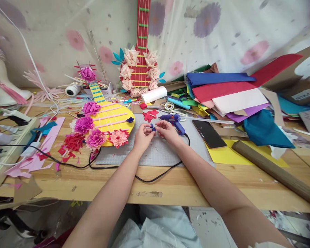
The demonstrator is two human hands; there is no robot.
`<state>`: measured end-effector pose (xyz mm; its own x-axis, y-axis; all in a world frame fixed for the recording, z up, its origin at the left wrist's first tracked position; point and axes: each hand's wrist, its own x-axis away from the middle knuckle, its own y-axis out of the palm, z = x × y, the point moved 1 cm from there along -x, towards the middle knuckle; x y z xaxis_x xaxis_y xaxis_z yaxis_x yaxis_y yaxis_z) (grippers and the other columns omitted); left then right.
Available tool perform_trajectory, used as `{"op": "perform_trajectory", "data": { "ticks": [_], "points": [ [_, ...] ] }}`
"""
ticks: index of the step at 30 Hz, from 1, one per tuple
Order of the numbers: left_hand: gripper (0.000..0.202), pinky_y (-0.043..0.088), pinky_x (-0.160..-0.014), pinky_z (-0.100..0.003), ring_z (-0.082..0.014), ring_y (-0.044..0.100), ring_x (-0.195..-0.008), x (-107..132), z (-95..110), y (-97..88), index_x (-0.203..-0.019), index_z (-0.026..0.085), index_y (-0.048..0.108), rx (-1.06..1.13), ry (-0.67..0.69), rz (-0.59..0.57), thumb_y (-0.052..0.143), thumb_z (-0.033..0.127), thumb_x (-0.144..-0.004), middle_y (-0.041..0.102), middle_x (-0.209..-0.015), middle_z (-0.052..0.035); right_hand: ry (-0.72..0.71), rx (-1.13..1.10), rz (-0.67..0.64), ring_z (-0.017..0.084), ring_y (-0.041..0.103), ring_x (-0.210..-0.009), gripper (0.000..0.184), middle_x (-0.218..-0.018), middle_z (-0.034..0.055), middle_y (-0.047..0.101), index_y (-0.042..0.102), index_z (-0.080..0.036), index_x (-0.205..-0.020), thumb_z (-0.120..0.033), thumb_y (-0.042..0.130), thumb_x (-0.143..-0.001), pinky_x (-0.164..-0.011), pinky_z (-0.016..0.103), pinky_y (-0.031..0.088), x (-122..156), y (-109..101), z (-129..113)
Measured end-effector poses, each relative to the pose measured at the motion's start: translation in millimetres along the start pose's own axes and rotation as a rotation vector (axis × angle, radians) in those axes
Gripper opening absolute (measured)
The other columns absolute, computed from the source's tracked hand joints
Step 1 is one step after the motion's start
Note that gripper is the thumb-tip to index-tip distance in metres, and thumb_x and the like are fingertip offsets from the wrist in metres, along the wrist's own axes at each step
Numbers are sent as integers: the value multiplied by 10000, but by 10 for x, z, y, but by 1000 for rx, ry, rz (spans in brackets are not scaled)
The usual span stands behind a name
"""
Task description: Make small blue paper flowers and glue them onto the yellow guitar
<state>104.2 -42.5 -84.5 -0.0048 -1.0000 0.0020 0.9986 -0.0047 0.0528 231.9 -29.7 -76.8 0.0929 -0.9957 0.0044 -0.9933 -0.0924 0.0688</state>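
Above the grey cutting mat [165, 156], my left hand [144, 135] and my right hand [166, 132] meet, fingertips pinched on a small dark blue paper piece [153, 128]. Its exact shape is partly hidden by the fingers. Just behind my right hand lies a blue glue gun [172, 119] with a black cord. Red paper pieces [150, 115] rest on the mat behind my hands. To the left lies a yellow paper lute [113, 119] with pink and purple paper flowers and one small dark blue flower [130, 120] at its right edge.
A red lute [142, 74] with pale flowers leans at the back. A phone [209, 133] lies right of the mat, near stacked coloured paper [227, 91] and a brown roll [274, 172]. Power strips [12, 151] stand left; a black cord [155, 179] crosses the table front.
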Motion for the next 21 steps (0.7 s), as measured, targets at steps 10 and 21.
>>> {"op": "perform_trajectory", "data": {
  "ticks": [10,21],
  "points": [
    [352,504,-498,-224,-124,630,-578,11,2,-50,-964,192,482,-27,-6,0,648,170,-654,642,-697,15,-95,129,-22,112,530,-608,351,-709,-14,565,545,-198,-835,-408,703,-602,-487,233,425,-55,-35,74],
    [298,520,-641,-303,-166,652,-671,-19,-37,-110,-968,214,503,-339,104,171,586,121,-697,655,-731,3,-18,79,124,109,579,-607,353,-675,-23,602,519,-201,-781,-392,725,-567,-513,223,457,-61,-67,119]
  ]
}}
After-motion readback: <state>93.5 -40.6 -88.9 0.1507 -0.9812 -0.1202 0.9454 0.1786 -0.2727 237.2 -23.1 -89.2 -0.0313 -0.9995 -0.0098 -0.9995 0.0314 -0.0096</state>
